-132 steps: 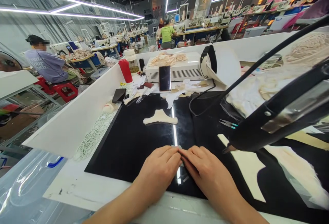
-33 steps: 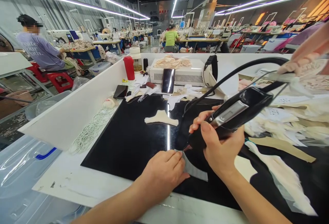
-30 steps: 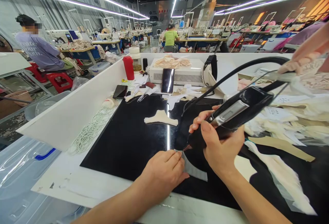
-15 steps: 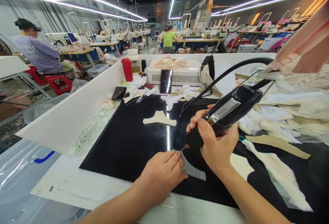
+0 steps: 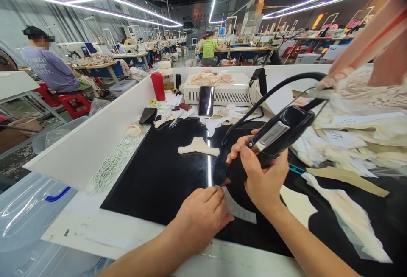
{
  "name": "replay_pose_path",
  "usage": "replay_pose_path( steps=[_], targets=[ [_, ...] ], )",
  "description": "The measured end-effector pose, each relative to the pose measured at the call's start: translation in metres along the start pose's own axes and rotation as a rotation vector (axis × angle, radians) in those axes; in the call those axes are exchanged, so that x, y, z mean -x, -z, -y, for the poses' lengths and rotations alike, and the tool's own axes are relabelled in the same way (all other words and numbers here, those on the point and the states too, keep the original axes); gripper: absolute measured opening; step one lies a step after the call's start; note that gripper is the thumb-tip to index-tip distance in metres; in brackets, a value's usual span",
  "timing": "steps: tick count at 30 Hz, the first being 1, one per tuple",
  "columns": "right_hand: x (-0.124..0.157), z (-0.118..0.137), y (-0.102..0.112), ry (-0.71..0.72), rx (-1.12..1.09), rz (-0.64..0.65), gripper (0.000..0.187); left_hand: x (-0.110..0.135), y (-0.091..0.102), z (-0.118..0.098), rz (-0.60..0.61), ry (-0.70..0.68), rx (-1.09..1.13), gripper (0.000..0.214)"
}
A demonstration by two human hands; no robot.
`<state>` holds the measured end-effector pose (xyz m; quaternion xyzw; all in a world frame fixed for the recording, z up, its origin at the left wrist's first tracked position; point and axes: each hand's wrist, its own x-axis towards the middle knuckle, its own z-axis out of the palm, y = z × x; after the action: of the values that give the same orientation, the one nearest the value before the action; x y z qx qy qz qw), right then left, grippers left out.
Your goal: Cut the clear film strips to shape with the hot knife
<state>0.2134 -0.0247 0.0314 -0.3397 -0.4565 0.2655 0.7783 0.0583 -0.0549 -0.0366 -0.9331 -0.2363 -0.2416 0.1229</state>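
My right hand [image 5: 265, 179] is wrapped round a black corded handheld tool [image 5: 281, 130] with a metal plate on its side. It tilts down to the left, and its lower end sits close to my left fingertips. My left hand [image 5: 205, 209] is closed, fingers together, at the upper end of a curved grey translucent fabric piece [image 5: 241, 208] on the black mat [image 5: 149, 179]. Where the tool meets the fabric is hidden. Beyond my hands lies a cream cut piece [image 5: 199, 145]. Another cream piece [image 5: 297, 205] is partly behind my right forearm.
Pink cloth strips [image 5: 352, 62] hang at the right, joined to the tool's cord. Piled cream fabric [image 5: 352, 141] covers the right side. A white vented box [image 5: 219, 92], phone [image 5: 206, 101] and red cup [image 5: 157, 86] stand behind. Green-white cord [image 5: 110, 166] lies left, beside a low white wall [image 5: 76, 141].
My right hand and the tool have shifted slightly left, towards my left hand. My left hand stays at the same end of the grey fabric piece.
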Motion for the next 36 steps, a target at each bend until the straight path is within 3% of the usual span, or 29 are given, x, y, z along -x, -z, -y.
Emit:
replay_pose_path(
  steps=[8, 21, 36],
  targets=[
    [0.001, -0.001, -0.004, -0.041, -0.020, 0.001, 0.033, -0.002, 0.001, 0.000, -0.066, 0.001, 0.043, 0.035],
    [-0.002, 0.002, -0.003, -0.037, -0.015, 0.012, 0.035, 0.001, 0.002, 0.001, 0.002, 0.004, 0.064, 0.030],
    [0.013, 0.047, 0.054, -0.047, 0.063, -0.005, 0.039, -0.004, 0.015, 0.006, 0.005, -0.033, 0.078, 0.028]
  ],
)
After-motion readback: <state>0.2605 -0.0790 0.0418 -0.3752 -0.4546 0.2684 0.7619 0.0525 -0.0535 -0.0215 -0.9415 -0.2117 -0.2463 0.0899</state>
